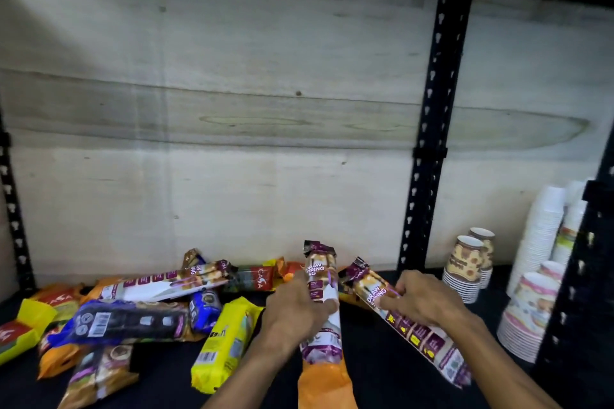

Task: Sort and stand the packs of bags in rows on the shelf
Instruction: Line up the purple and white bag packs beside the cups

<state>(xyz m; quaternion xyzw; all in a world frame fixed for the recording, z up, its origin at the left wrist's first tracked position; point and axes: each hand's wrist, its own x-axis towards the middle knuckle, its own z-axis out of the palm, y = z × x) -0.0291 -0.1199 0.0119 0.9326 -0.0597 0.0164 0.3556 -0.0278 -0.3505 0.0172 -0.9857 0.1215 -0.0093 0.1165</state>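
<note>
My left hand [299,305] grips a purple-and-white drawstring bag pack [320,271] that points away from me, with an orange pack [324,382] under it. A second drawstring pack [428,339] is held by my right hand [420,300] and lies tilted toward the lower right. Loose packs lie flat in a heap on the dark shelf [382,375] to the left: a yellow pack [224,342], a blue pack [116,322], another purple-white pack [166,282], a red pack [255,277] and orange ones.
A plywood back wall [232,109] closes the shelf. A black slotted upright [428,129] stands at the back right. Stacks of paper cups [468,262] and white cups [541,232] fill the right end, beside another black post [578,292].
</note>
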